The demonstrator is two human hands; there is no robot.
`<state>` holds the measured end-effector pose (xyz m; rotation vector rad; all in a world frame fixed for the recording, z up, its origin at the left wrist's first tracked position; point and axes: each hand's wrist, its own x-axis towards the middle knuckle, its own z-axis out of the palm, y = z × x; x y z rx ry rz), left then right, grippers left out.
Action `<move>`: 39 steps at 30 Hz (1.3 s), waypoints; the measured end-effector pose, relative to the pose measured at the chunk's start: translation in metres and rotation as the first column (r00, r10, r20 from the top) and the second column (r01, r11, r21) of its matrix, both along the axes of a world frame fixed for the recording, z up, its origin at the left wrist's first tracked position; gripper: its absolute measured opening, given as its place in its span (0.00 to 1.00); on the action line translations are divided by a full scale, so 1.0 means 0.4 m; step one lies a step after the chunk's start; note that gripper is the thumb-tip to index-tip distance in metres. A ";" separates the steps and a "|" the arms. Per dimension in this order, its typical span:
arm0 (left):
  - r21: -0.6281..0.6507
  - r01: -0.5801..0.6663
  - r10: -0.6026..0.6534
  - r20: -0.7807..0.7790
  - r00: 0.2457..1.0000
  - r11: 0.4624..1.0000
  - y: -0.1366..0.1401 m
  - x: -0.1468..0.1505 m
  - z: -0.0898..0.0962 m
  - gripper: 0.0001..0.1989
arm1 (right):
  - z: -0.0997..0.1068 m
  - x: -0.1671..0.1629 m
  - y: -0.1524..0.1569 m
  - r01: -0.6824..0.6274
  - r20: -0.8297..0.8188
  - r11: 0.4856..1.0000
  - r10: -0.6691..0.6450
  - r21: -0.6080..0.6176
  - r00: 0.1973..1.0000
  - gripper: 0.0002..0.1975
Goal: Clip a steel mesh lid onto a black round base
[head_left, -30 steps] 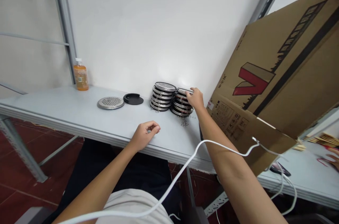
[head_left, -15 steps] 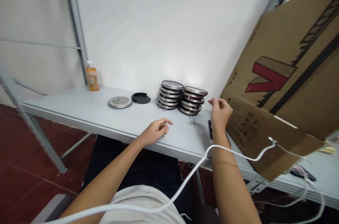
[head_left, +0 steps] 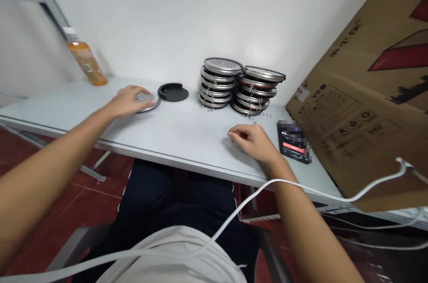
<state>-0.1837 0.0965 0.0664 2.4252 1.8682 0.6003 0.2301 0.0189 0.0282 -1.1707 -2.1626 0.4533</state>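
My left hand (head_left: 129,101) reaches over a round perforated metal grate (head_left: 144,98) lying on the table. Its thumb and fingers are spread across the disc; whether they press on it is hard to see. Beside it, to the right, lies a round black plate (head_left: 173,92) with a raised rim along part of its edge. My right hand (head_left: 250,141) is closed low over the table, thumb and forefinger together; anything inside is too small or hidden. Behind it stand a left stack of round metal grates (head_left: 219,82) and a right stack (head_left: 256,91), with small wire clips on their edges.
Loose wire rings (head_left: 265,115) lie before the stacks. A phone (head_left: 294,142) rests right of my right hand, beside a large cardboard box (head_left: 354,113). An orange drink bottle (head_left: 87,62) stands at the far left. A white cable (head_left: 247,203) crosses over my right forearm.
My left hand has moved left and forward onto the perforated grate. My right hand has come back left from beside the box, uncovering the phone. The view has tipped down.
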 end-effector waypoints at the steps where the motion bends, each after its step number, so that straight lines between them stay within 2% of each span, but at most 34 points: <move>1: -0.044 -0.078 0.076 -0.047 0.996 0.996 0.011 -0.035 -0.005 0.43 | -0.006 -0.001 -0.007 0.037 -0.027 0.998 -0.036 0.049 0.999 0.10; 4: -0.148 -0.165 0.146 -0.129 0.981 0.975 0.007 -0.091 -0.044 0.43 | -0.029 0.006 -0.028 0.206 -0.135 0.945 -0.176 0.255 0.975 0.11; 5: -0.154 -0.203 0.179 -0.157 0.971 0.967 -0.003 -0.094 -0.059 0.41 | -0.039 0.011 -0.032 0.277 -0.158 0.915 -0.240 0.292 0.958 0.11; 7: -0.082 -0.228 0.210 -0.182 0.960 0.970 -0.029 -0.085 -0.086 0.36 | -0.059 0.022 -0.033 0.415 -0.192 0.864 -0.373 0.286 0.908 0.12; 12: -0.056 0.022 -0.032 -0.181 0.983 0.998 -0.120 -0.048 -0.109 0.30 | -0.100 0.026 -0.020 0.650 -0.174 0.735 -0.626 0.195 0.760 0.22; 14: -0.071 0.108 -0.118 -0.168 0.979 0.992 -0.146 -0.038 -0.115 0.31 | -0.110 0.018 -0.015 0.660 -0.072 0.734 -0.659 0.158 0.749 0.23; 17: -0.098 0.177 -0.191 -0.156 0.969 0.979 -0.157 -0.006 -0.133 0.30 | -0.117 0.006 -0.012 0.602 0.114 0.786 -0.617 0.141 0.779 0.18; 19: -0.112 0.217 -0.232 -0.139 0.963 0.970 -0.150 0.027 -0.145 0.30 | -0.119 0.001 -0.014 0.562 0.167 0.811 -0.584 0.162 0.794 0.17; 22: -0.128 0.279 -0.295 -0.137 0.946 0.952 -0.133 0.077 -0.158 0.33 | -0.116 -0.003 -0.024 0.542 0.179 0.819 -0.571 0.189 0.801 0.17; 24: -0.119 0.272 -0.287 -0.139 0.948 0.955 -0.123 0.095 -0.166 0.35 | -0.110 -0.005 -0.030 0.548 0.174 0.815 -0.577 0.187 0.798 0.17; 30: -0.076 0.206 -0.217 -0.174 0.961 0.976 -0.112 0.087 -0.197 0.35 | -0.077 -0.015 -0.028 0.579 0.133 0.805 -0.593 0.130 0.794 0.18; 34: -0.053 0.207 -0.213 -0.175 0.961 0.977 -0.120 0.096 -0.192 0.35 | -0.075 -0.015 -0.024 0.551 0.128 0.823 -0.566 0.137 0.814 0.19; 36: -0.054 0.196 -0.203 -0.168 0.965 0.979 -0.128 0.105 -0.180 0.35 | -0.080 -0.009 -0.024 0.580 0.108 0.799 -0.598 0.160 0.794 0.22; 39: -0.080 0.177 -0.189 -0.169 0.967 0.981 -0.136 0.116 -0.162 0.36 | -0.089 0.001 -0.020 0.706 -0.007 0.676 -0.721 0.210 0.693 0.28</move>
